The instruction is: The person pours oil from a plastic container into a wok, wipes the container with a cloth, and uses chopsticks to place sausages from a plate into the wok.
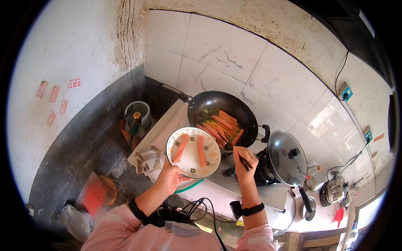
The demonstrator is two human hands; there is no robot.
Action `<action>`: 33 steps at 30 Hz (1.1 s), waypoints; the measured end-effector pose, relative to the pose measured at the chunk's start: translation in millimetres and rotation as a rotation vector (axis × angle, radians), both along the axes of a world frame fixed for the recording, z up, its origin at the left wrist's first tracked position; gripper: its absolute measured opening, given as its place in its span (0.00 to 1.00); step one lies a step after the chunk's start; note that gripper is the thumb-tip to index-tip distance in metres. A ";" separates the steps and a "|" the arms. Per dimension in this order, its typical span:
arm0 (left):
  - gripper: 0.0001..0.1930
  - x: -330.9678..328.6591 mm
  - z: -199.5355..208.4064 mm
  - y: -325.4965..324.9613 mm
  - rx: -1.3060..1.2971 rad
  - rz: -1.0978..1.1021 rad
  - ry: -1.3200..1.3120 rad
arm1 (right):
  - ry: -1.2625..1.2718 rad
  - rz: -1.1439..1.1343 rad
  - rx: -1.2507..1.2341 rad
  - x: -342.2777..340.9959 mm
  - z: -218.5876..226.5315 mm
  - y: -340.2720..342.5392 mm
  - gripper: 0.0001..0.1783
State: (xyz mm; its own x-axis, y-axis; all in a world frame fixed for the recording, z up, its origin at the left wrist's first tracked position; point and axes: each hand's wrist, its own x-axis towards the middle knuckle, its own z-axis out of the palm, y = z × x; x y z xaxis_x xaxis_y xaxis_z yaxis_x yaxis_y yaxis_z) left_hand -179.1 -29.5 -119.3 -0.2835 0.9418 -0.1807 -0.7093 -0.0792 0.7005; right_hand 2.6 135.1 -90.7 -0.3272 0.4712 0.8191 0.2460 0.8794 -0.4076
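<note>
My left hand [168,178] grips the near-left rim of a white patterned plate [212,160]. Two sausages, a left one [181,148] and a right one [202,151], lie apart on it. Directly behind the plate is a dark wok [248,115], its near-left edge partly hidden by the plate. Several sausages [224,121] lie in the wok beside a greenish-yellow patch [208,112]. My right hand [248,155], closed round dark chopsticks [245,163], is at the wok's near-right edge. The chopstick tips reach toward the sausages there.
A lidded pan [284,157] stands right of the wok, its handle [306,200] pointing toward me. Farther right are an electric pot [335,190] and a small metal bowl [309,211]. A striped cloth [148,159] lies on the counter's left edge, near a gas cylinder [143,111].
</note>
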 end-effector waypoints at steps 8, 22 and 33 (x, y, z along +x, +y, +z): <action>0.38 -2.0 0.8 -5.2 0.003 0.005 0.000 | 0.145 0.010 -0.227 18.0 -8.8 37.7 0.04; 0.39 -5.3 -3.9 -10.9 0.047 0.027 -0.016 | -0.333 0.210 0.133 0.8 43.7 -102.4 0.13; 0.42 -6.3 3.6 -11.0 0.003 0.023 -0.012 | -0.200 0.108 0.220 -1.8 16.4 -27.1 0.11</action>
